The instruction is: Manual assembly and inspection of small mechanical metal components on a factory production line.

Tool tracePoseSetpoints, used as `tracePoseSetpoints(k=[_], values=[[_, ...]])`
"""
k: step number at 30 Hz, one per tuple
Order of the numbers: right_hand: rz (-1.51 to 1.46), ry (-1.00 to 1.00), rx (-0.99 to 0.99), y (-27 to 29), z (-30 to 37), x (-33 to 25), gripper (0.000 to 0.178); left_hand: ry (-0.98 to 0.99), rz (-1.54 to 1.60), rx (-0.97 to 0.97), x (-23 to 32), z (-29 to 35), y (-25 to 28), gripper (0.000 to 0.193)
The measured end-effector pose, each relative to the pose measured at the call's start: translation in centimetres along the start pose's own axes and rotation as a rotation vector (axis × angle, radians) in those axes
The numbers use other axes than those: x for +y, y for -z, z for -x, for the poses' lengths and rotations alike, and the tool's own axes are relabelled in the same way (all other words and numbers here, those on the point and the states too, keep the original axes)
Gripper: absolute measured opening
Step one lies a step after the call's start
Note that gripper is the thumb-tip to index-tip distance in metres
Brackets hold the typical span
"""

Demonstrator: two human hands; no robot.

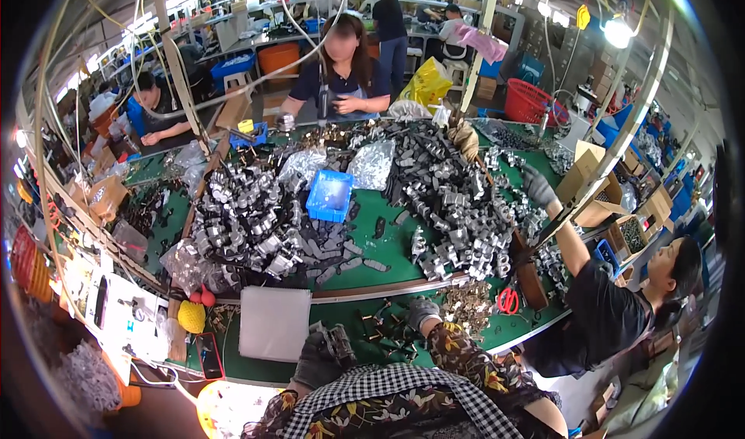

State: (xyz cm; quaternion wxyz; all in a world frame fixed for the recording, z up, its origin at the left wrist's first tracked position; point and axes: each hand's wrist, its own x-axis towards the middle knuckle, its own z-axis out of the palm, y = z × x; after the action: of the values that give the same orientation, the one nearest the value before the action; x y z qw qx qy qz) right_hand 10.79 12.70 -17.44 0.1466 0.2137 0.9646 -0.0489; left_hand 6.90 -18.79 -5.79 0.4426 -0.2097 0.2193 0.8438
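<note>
My left hand (317, 361), in a dark grey work glove, is closed around a silver and black metal clamp-like part (339, 346) in front of my body. To its right, my right hand (424, 315), in a grey glove, is low over the near strip of the green table. Its fingers look curled, and whatever they may hold is hidden. Beside it lie loose dark and brass-coloured bolts (388, 334) and a pile of small brass-coloured metal pieces (467, 307). A stack of white sheets (273, 322) lies between the hands and the table's left side.
Beyond a raised divider, heaps of similar metal parts (458, 214) surround a blue bin (330, 196). Red scissors (508, 301) lie at right, a phone (209, 355) at left. A co-worker at right reaches a gloved hand (537, 187) over the parts; another person (341, 82) works opposite.
</note>
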Motion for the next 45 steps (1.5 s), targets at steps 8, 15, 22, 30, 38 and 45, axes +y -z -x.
tracePoseSetpoints(k=[8, 15, 22, 30, 38, 45], values=[[-0.246, -0.227, -0.18, 1.3, -1.6, -0.4, 0.041, -0.051, -0.144, 0.087, 1.3, -0.6, -7.0, 0.029], [-0.145, -0.142, -0.142, -0.2, -2.7, -0.2, 0.029, -0.051, -0.255, -0.02, 1.8, -3.0, -8.7, 0.025], [-0.076, -0.213, -0.265, 1.2, -2.3, -0.9, 0.024, -0.01, -0.241, 0.004, 1.8, -3.6, -8.9, 0.018], [-0.073, -0.154, -0.144, -3.9, -2.7, 1.4, 0.027, -0.074, -0.273, 0.027, 2.0, -2.2, -7.9, 0.02], [-0.093, -1.214, -1.009, -9.3, -14.6, 22.9, 0.028, 0.12, -0.135, -0.493, 1.5, -5.3, -6.5, 0.04], [-0.081, 0.574, 0.611, -1.3, -9.7, 10.7, 0.039, -0.14, -0.105, 0.119, 3.0, -3.0, 2.8, 0.048]])
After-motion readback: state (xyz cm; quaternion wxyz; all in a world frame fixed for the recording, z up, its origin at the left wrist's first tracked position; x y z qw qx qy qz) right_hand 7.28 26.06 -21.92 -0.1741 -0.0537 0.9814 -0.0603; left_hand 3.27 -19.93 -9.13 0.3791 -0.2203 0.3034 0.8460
